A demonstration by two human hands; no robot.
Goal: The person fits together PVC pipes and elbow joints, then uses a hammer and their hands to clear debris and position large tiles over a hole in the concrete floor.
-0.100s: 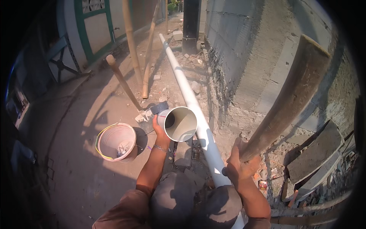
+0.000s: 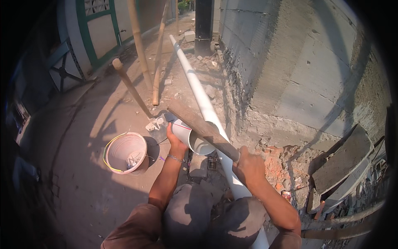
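My left hand (image 2: 177, 143) is wrapped round the side of a short, wide white pipe piece (image 2: 180, 129), its open end tilted towards me. In my right hand (image 2: 250, 168) is one end of a long wooden stick (image 2: 207, 135), flat and worn. The stick lies across in front of the pipe piece's mouth and hides part of it; whether they touch I cannot tell. A dark grey block-like thing (image 2: 169, 117) shows at the far end of the pipe piece, partly hidden. Behind the stick, a long white pipe (image 2: 191, 79) runs away from me along the ground.
A pinkish bucket (image 2: 143, 155) with a yellow-edged handle and small items inside stands at left. Beyond it leans a wooden-handled tool (image 2: 128, 85) with a pale, crusted head. Bamboo poles (image 2: 156, 89) and a black post (image 2: 203, 29) stand ahead. A block wall (image 2: 306, 83) and broken trough (image 2: 342, 166) are at right.
The stick has swung down and left, from raised beside the wall to across the pipe piece's mouth. My right hand has moved up and left with it; my left hand keeps its hold.
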